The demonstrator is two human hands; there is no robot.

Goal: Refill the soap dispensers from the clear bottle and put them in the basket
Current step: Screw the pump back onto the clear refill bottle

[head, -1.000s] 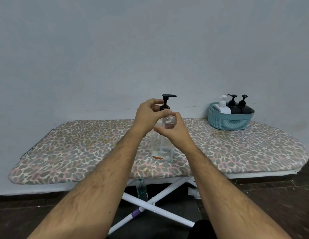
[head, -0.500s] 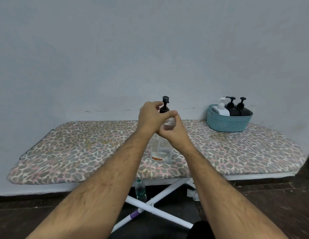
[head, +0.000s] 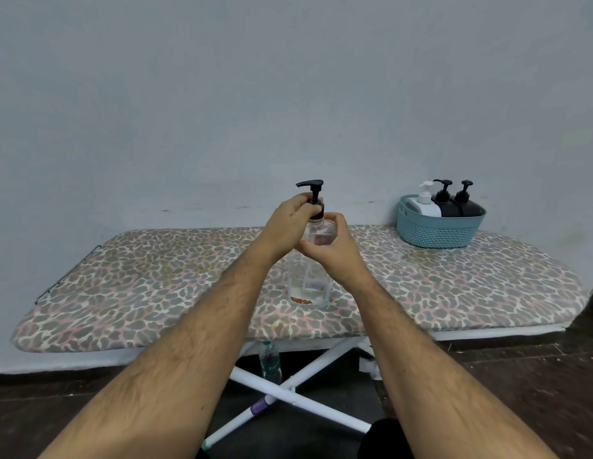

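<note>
Since a second ago the pump head (head: 311, 184) is being swung round to point left, so it's being twisted. The clear bottle (head: 309, 279), mid-frame on the ironing board (head: 155, 276), is being steadied by the right hand (head: 334, 250) wrapped around its shoulder, while the collar is being pinched by the left hand (head: 290, 223). Three dispensers are sitting in the basket (head: 439, 231), upper right.
</note>
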